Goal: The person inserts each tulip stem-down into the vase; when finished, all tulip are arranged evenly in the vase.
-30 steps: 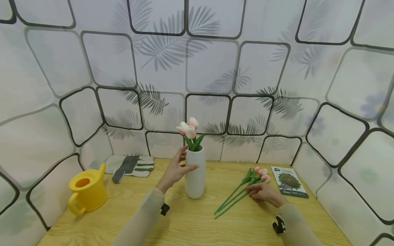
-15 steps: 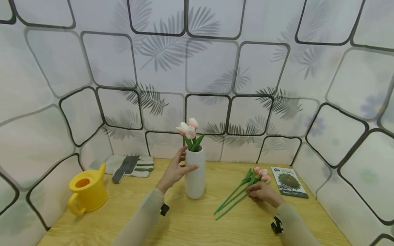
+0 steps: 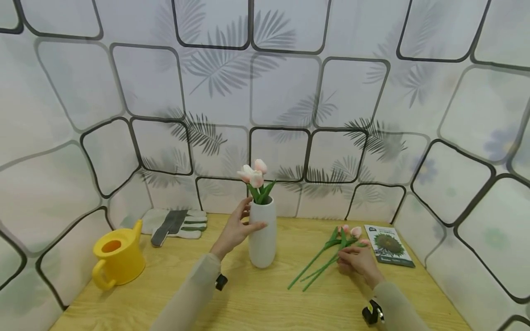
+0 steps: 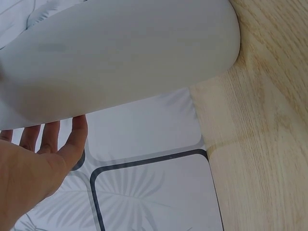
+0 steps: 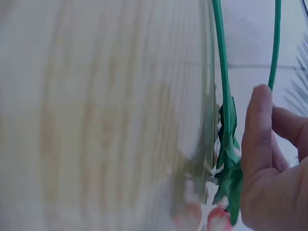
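Observation:
A tall white vase (image 3: 262,239) stands upright on the table, holding several pale pink tulips (image 3: 253,174) with green leaves. My left hand (image 3: 233,233) grips its upper part from the left, thumb across the front and fingers round the far side; the left wrist view shows those fingertips against the vase wall (image 4: 120,62). To the right, more pink tulips (image 3: 343,228) lie with stems pointing towards me. My right hand (image 3: 361,263) pinches one tulip by its green stem (image 5: 275,48) between thumb and fingers. Another stem (image 5: 221,57) runs beside that hand.
A yellow watering can (image 3: 122,257) stands at the left. Behind it lie grey and white gardening gloves (image 3: 182,224). At the right lies a seed packet (image 3: 389,245) with a sunflower-like picture. Patterned cloth walls (image 3: 281,92) enclose the wooden table (image 3: 248,303).
My right hand has shifted slightly right and drawn one tulip apart from the others, so its stem now crosses another and its bloom lies farther right. The left hand and vase have stayed put.

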### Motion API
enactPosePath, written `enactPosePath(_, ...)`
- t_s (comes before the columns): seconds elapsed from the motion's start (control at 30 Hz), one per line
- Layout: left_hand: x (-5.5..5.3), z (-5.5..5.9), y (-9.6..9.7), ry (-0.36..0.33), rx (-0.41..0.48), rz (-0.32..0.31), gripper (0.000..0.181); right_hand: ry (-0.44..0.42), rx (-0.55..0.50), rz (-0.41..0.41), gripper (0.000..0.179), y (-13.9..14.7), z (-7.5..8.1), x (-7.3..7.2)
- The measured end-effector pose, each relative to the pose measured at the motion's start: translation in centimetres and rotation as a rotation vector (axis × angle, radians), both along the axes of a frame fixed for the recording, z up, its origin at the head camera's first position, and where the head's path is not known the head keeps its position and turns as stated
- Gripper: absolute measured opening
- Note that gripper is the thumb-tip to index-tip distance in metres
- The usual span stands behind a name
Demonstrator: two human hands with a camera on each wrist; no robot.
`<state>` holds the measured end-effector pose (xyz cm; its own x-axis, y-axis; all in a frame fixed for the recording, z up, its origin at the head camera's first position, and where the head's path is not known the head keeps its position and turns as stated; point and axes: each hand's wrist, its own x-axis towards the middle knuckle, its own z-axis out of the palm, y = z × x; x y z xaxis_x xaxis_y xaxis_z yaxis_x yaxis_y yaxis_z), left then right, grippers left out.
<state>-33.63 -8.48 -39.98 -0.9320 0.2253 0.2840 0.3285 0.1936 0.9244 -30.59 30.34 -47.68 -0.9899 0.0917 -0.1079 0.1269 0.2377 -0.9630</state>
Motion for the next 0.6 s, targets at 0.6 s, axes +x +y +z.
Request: enactPosePath(0.6, -0.1, 0.1, 0.1, -0.023, -0.017, 0.011, 0.089, 0.141, -0.347, -0.169, 0.031, -1.5, 1.0, -0.2)
